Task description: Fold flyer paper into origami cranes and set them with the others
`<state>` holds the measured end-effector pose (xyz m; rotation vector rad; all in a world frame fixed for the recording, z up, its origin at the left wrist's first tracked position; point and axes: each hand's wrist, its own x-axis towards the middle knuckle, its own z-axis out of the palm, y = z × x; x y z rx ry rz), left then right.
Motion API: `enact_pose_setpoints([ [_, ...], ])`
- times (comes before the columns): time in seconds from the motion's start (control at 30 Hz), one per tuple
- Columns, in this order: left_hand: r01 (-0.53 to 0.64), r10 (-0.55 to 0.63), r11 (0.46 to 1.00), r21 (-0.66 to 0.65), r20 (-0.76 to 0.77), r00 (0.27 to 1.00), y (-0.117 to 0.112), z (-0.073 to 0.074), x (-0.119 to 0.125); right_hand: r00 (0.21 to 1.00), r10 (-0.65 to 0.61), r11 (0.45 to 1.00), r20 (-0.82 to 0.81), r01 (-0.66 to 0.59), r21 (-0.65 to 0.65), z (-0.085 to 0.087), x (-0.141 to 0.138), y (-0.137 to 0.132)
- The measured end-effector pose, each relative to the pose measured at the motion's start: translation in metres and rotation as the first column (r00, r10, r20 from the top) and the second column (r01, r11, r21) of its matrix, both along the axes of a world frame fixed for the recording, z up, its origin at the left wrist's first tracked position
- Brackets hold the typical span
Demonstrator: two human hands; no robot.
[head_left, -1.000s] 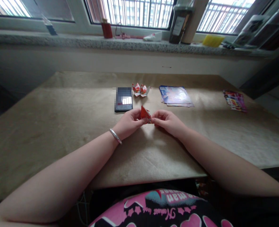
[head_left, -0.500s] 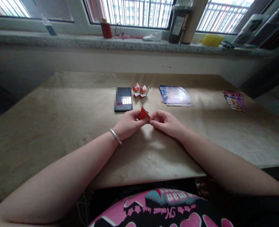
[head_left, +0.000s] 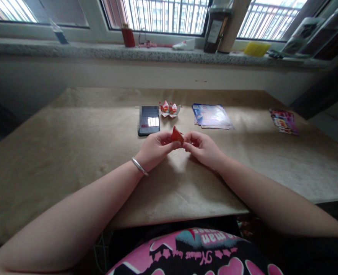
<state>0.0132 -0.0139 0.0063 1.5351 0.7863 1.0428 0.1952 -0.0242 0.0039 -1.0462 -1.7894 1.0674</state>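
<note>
The left hand (head_left: pixel 153 149) pinches the paper (head_left: pixel 176 135) over the table (head_left: pixel 71 156); the right hand (head_left: pixel 205 150) pinches its lower right corner. Likely light and easily creased, it wants gentle holding by its edges.

Phone (head_left: pixel 148 128): glossy, glass-like, reflective. Right of phone: folded figures (head_left: pixel 169 110), printed paper; farther right, sheets (head_left: pixel 213 115), glossy printed paper. Nearer than phone: red folded piece (head_left: pixel 176 135), paper; bangle (head_left: pixel 139 167), silvery polished metal. Beyond phone: sill (head_left: pixel 100 52), speckled, stone-like.

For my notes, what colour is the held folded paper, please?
The folded paper looks mainly red, best seen in the head view.
</note>
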Motion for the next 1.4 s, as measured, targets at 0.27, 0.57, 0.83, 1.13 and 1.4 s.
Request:
enact_pose_setpoints([
  [0.27,0.008,-0.007,0.998,-0.065,0.021,1.000,0.007,-0.007,-0.002,0.998,-0.065,0.996,0.023,0.067,-0.066,-0.005,0.002,0.007],
  [0.57,-0.011,0.017,0.999,0.038,-0.160,0.987,0.005,-0.008,0.000,0.990,-0.060,0.996,-0.124,0.052,-0.073,0.002,0.003,0.003],
  [0.83,-0.047,0.055,0.997,0.061,-0.131,0.990,0.004,-0.010,0.001,0.979,-0.084,0.982,-0.185,0.050,-0.182,0.003,0.004,0.005],
  [1.13,-0.018,0.045,0.990,0.141,-0.188,0.981,0.004,-0.011,0.000,0.975,-0.082,0.971,-0.207,0.032,-0.235,0.005,0.004,0.004],
  [1.4,-0.007,0.131,0.939,0.343,-0.339,0.931,0.001,-0.005,-0.003,0.953,-0.106,0.937,-0.285,0.000,-0.349,0.005,0.001,0.004],
])
